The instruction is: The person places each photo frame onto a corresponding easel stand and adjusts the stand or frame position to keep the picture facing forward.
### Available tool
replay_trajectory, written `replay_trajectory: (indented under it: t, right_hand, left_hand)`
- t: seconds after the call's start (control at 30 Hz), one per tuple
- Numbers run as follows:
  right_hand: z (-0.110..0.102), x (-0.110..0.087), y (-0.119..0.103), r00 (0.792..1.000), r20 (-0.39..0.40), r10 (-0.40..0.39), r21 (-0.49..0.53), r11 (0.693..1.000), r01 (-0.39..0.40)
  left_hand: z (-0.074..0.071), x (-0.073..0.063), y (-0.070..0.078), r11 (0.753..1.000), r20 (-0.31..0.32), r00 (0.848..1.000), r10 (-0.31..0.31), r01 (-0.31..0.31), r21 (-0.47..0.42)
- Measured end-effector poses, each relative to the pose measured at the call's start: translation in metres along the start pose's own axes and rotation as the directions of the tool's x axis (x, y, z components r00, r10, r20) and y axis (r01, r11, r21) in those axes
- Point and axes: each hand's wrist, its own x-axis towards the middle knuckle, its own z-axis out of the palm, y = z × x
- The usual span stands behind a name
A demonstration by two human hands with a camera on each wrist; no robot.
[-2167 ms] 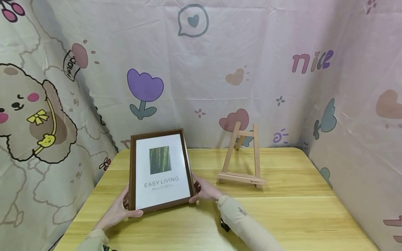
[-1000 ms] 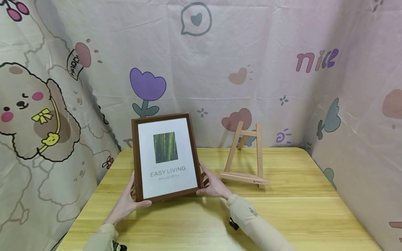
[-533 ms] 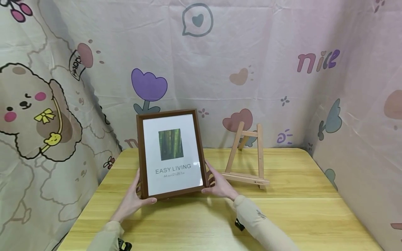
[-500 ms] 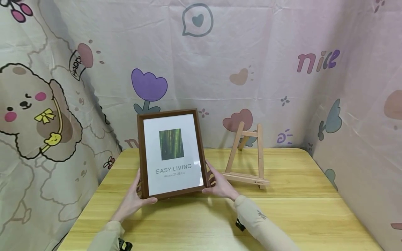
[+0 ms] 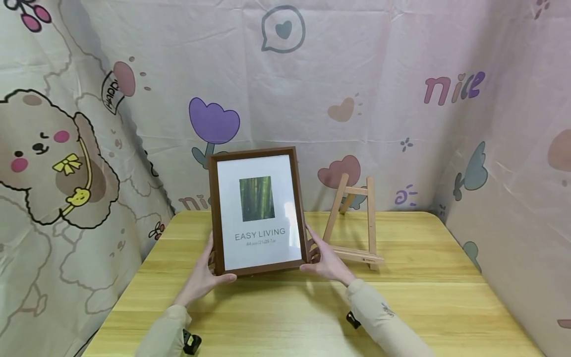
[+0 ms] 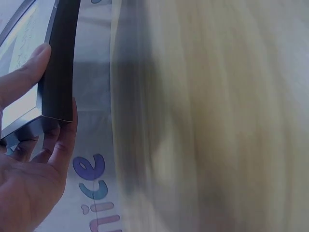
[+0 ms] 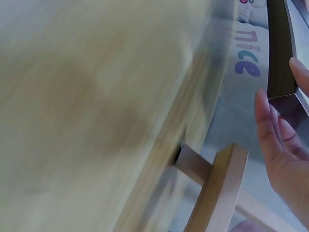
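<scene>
A brown picture frame (image 5: 216, 218) faces me, tilted back, with a white "EASY LIVING" sheet and a small green forest picture inside. My left hand (image 5: 202, 277) grips its lower left corner, thumb on the front and fingers behind. At the lower right corner my right hand (image 5: 329, 263) holds it the same way. In the left wrist view the frame's dark edge (image 6: 60, 63) lies between thumb and fingers, held above the table. A small wooden easel (image 5: 372, 218) stands just right of the right hand; its ledge is partly hidden by that hand.
The wood-grain table (image 5: 285, 317) reaches back to a printed cloth backdrop (image 5: 285, 89), with more cloth along both sides. In the right wrist view part of the easel (image 7: 217, 188) shows close below the right hand.
Both hands have carried the picture frame up and to the right, nearer the easel, and it stands more upright. The easel stays in place on the table; the view has shifted slightly.
</scene>
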Motion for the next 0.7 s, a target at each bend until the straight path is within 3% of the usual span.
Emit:
replay_trajectory:
  t: [0.47,0.7]
  right_hand:
    - [-0.027,-0.013,0.002,0.999,-0.051,-0.006,0.023,1.000,0.008]
    - [-0.038,-0.018,0.002,0.996,-0.084,0.012,0.009,1.000,-0.012]
  left_hand:
    - [0.018,0.021,0.012,0.994,0.014,0.995,0.100,-0.099,-0.056]
    - [0.025,0.029,0.022,0.994,0.017,0.996,0.092,-0.091,-0.054]
